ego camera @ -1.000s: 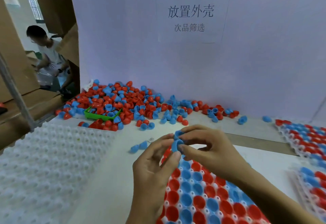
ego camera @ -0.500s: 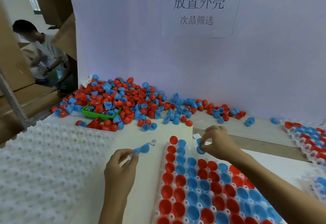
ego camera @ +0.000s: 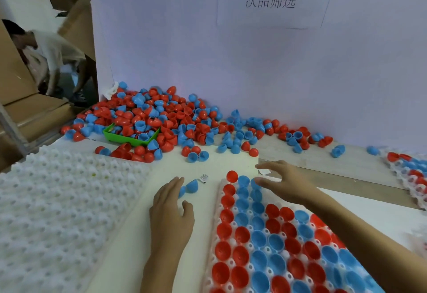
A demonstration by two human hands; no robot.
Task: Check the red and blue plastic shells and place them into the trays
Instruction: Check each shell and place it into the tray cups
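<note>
1. The left hand is lying flat on the white table with its fingers straight and loose. It is holding nothing.
2. Two blue shells are sitting on the table right at the tips of the left hand's fingers. One is partly hiding behind the fingers, and it is hard to tell if they are touching it.
3. A tiny white tag is lying just past those shells, between the two hands.
4. The right hand is hanging over the far end of the filled tray, with its fingers spread wide and loose. It is gripping nothing.
5. The filled tray is lying between the hands and under the right arm. Red and blue shells are sitting in its cups, open side up.
6. A blue shell in the tray's far row is sitting just under the right hand's fingers. A red shell is sitting at the far corner, a little to the left of that hand.
7. A big pile of shells is lying well past both hands, against the white wall, around a green dish.
8. An empty white tray is lying to the left of the left hand.
9. More filled trays are lying far off to the right of the right hand.
</note>
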